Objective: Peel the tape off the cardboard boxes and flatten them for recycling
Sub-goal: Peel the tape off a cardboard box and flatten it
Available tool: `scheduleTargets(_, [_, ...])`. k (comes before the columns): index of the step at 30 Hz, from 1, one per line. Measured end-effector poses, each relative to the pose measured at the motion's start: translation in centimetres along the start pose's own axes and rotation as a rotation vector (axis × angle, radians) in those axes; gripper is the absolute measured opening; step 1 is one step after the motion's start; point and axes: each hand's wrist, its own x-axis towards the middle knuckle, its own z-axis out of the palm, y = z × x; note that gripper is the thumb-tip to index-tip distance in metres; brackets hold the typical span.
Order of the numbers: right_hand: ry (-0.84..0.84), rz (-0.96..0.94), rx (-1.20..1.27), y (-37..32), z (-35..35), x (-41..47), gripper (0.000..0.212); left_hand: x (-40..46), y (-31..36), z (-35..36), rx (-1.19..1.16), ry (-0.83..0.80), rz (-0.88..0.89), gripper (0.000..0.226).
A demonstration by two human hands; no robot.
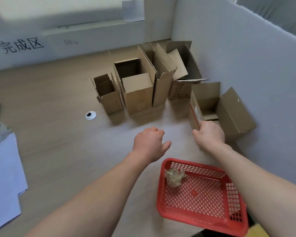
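Note:
Several open cardboard boxes stand on the wooden table against the white partition. The nearest box (229, 110) lies at the right with its flaps open and a red-striped label on its left wall. My right hand (209, 133) grips the near left corner of that box. My left hand (149, 143) hovers over the table beside it, fingers curled and empty, thumb out. A tall open box (138, 93) stands in the middle of the row, with a small box (108, 96) to its left.
A red mesh basket (167, 214) with a crumpled ball of tape (174, 176) sits at the near right, under my right forearm. White paper sheets (3, 177) lie at the left edge. A round cable grommet (90, 115) is set in the table.

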Motion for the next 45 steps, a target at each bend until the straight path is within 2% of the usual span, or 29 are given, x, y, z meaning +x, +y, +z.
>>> scheduleTargets(5, [0.162, -0.156, 0.257, -0.9, 1.2, -2.2, 0.024, -0.5, -2.2, -0.1, -0.103, 0.056, -0.095, 0.053])
scheduleTargets(10, [0.318, -0.486, 0.456, -3.5, 2.6, -4.4, 0.023, -3.0, -6.1, -0.1, -0.342, 0.215, -0.381, 0.076])
scheduleTargets(13, [0.287, -0.61, 0.543, -5.8, 3.0, -4.9, 0.023, -5.7, -8.3, -0.3, -0.347, 0.339, -0.528, 0.09])
scheduleTargets(15, [0.234, -0.66, 0.623, -7.6, 3.0, -5.4, 0.025, -7.9, -9.5, -0.4, -0.304, 0.41, -0.536, 0.083])
scheduleTargets(18, [0.089, -0.602, 0.799, -10.8, 2.6, -6.0, 0.037, -11.0, -11.0, -0.7, -0.386, 0.56, -0.513, 0.068])
scheduleTargets(20, [-0.017, -0.538, 0.907, -13.3, 2.2, -6.4, 0.038, -12.5, -12.2, -1.4, -0.481, 0.678, -0.572, 0.075])
scheduleTargets(22, [-0.041, -0.551, 0.909, -15.7, 2.5, -6.7, 0.035, -13.6, -13.6, -1.9, -0.587, 0.722, -0.657, 0.083])
scheduleTargets(24, [-0.028, -0.555, 0.758, -17.3, 3.3, -7.1, 0.04, -14.8, -15.2, -1.7, -0.674, 0.66, -0.75, 0.081])
scheduleTargets(27, [-0.145, -0.377, 0.591, -17.8, 5.0, -8.7, 0.067, -17.0, -17.0, -0.4, -0.727, 0.51, -0.898, 0.066])
scheduleTargets(30, [-0.31, -0.177, 0.479, -17.2, 7.3, -10.4, 0.057, -18.2, -18.2, 1.4, -0.84, 0.499, -0.991, 0.066])
scheduleTargets(33, [-0.381, -0.111, 0.571, -17.5, 8.6, -11.3, 0.037, -18.1, -18.9, 1.5, -0.976, 0.525, -0.932, 0.035])
scheduleTargets(36, [-0.343, -0.063, 0.755, -18.5, 9.3, -9.7, 0.033, -17.3, -19.8, -0.5, -1.16, 0.629, -0.847, 0.025])
scheduleTargets(38, [-0.417, -0.019, 0.884, -19.6, 9.4, -8.2, 0.033, -16.6, -20.5, -2.4, -1.193, 0.666, -0.698, 0.025])
scheduleTargets(40, [-0.535, 0.004, 0.951, -21.1, 9.5, -7.4, 0.029, -16.0, -21.1, -4.2, -1.009, 0.657, -0.486, 0.039])
scheduleTargets(42, [-0.625, -0.031, 0.844, -22.5, 9.8, -7.8, 0.027, -15.5, -21.6, -5.3, -0.729, 0.631, -0.325, 0.045])
scheduleTargets(45, [-0.617, -0.147, 0.682, -24.4, 10.5, -9.4, 0.034, -14.3, -21.8, -6.1, -0.413, 0.484, -0.27, 0.047])
